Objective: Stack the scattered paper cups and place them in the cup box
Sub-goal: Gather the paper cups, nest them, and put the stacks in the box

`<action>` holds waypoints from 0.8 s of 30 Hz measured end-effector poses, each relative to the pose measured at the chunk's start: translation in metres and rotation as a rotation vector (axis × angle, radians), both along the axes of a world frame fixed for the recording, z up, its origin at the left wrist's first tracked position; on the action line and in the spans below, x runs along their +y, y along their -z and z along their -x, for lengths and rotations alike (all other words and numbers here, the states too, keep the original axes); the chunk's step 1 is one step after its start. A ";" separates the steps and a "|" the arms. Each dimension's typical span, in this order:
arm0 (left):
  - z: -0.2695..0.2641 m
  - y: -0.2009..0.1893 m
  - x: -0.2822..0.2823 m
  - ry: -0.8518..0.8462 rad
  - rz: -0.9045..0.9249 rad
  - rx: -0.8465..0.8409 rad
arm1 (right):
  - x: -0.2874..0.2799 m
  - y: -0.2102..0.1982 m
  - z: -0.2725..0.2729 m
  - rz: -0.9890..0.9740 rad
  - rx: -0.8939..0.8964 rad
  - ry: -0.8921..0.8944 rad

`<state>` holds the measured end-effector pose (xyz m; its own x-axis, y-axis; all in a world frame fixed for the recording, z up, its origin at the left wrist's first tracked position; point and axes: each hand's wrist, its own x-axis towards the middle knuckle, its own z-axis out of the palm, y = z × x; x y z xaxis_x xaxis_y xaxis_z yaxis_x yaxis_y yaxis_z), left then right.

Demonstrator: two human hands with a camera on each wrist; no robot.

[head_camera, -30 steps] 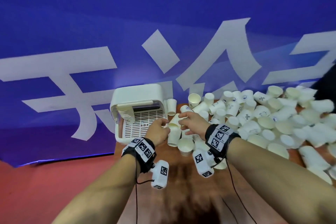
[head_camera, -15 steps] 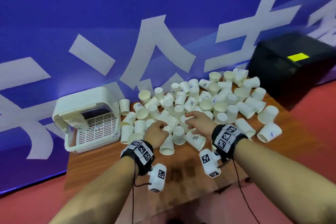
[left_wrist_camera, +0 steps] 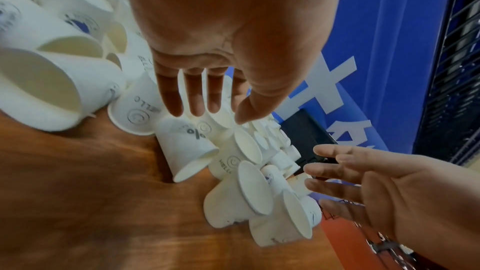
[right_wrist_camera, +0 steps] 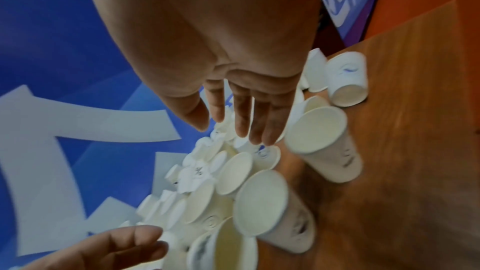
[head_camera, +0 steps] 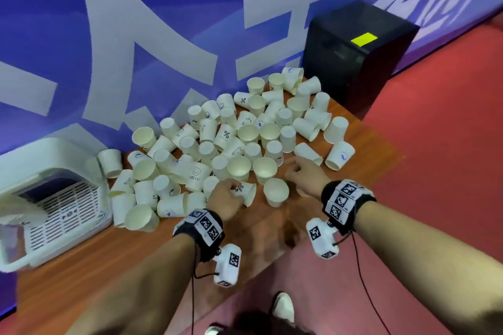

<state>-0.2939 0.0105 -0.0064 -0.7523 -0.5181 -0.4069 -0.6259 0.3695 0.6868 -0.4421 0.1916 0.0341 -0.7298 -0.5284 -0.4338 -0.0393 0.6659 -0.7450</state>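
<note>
Several white paper cups (head_camera: 246, 132) lie scattered and tipped over across the wooden table (head_camera: 109, 258). The white cup box (head_camera: 40, 155) stands open at the far left. My left hand (head_camera: 234, 187) hovers at the front of the pile, fingers straight and empty, just above a tipped cup with a % mark (left_wrist_camera: 189, 147). My right hand (head_camera: 295, 168) is a little to the right, also empty, with its fingers (right_wrist_camera: 241, 130) stretched over the cups. An open-mouthed cup (head_camera: 275, 192) sits between the two hands.
A black box (head_camera: 353, 57) with a yellow label stands on the red floor past the table's far right corner. A blue banner wall runs behind the cups. The table's front edge lies under my forearms, with a shoe (head_camera: 283, 304) below it.
Both hands have moved right, away from the cup box, to the front of the pile. The cups they touched earlier are no longer in them, and the view has swung right.
</note>
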 end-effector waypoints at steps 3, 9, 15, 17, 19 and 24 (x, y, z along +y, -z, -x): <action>0.013 0.009 0.014 0.028 0.016 -0.005 | 0.021 0.013 0.013 -0.065 0.057 0.019; 0.019 0.021 0.021 0.063 0.067 -0.031 | 0.037 0.042 0.031 -0.287 0.240 -0.071; 0.020 0.025 0.019 0.065 0.041 -0.035 | 0.032 0.071 0.037 -0.379 0.280 -0.139; 0.022 0.025 0.019 0.058 0.039 -0.027 | 0.031 0.077 0.038 -0.382 0.275 -0.160; 0.025 0.023 0.019 0.054 0.035 -0.015 | 0.030 0.082 0.039 -0.395 0.276 -0.199; 0.032 0.013 0.015 0.069 0.003 0.017 | 0.025 0.086 0.038 -0.411 0.304 -0.205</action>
